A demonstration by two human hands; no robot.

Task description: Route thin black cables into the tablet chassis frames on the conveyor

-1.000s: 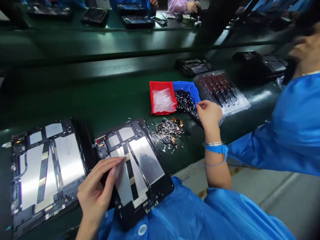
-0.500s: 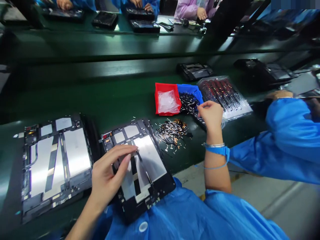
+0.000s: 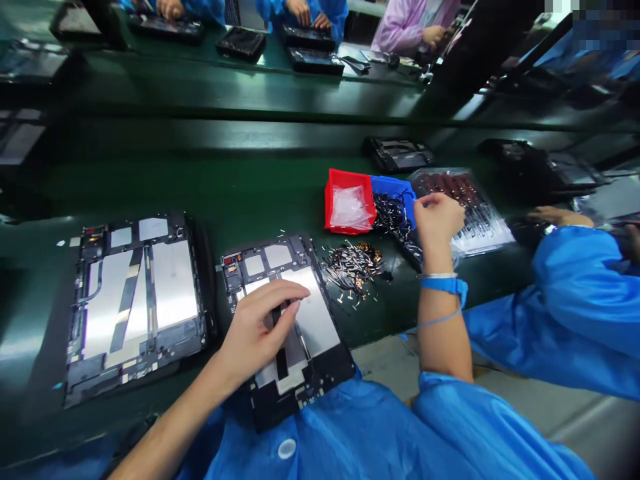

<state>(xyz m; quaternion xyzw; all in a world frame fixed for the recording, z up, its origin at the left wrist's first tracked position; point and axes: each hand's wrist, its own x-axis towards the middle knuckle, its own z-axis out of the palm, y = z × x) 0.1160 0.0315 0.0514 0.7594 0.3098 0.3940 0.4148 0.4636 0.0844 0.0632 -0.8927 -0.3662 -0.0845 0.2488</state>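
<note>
An opened tablet (image 3: pixel 325 327), its silver battery plates and black ribbon cables exposed, lies tilted at the table's front edge against my blue smock. My left hand (image 3: pixel 260 327) hovers over its middle, thumb and forefinger pinched close together. Anything between those fingertips is too small to make out. By the right rim of a blue bin (image 3: pixel 407 193) full of small black cable parts (image 3: pixel 390 212), my right hand (image 3: pixel 440 223) is closed in a pinch. What it holds, if anything, cannot be seen. A blue wrist strap (image 3: pixel 443 285) circles my right wrist.
Left of me rests a second opened tablet (image 3: pixel 173 287). A pile of small metallic parts (image 3: pixel 353 267) lies near a red bin (image 3: pixel 330 200) holding clear plastic bags. Beyond stands a clear tray (image 3: pixel 487 220) of dark strips. A co-worker's sleeve (image 3: pixel 575 287) reaches in at right.
The view has shifted, so things appear farther right. Over the tablet, my left hand has moved slightly right, off the centre cable. My right hand stays by the blue bin, its fingers more curled.
</note>
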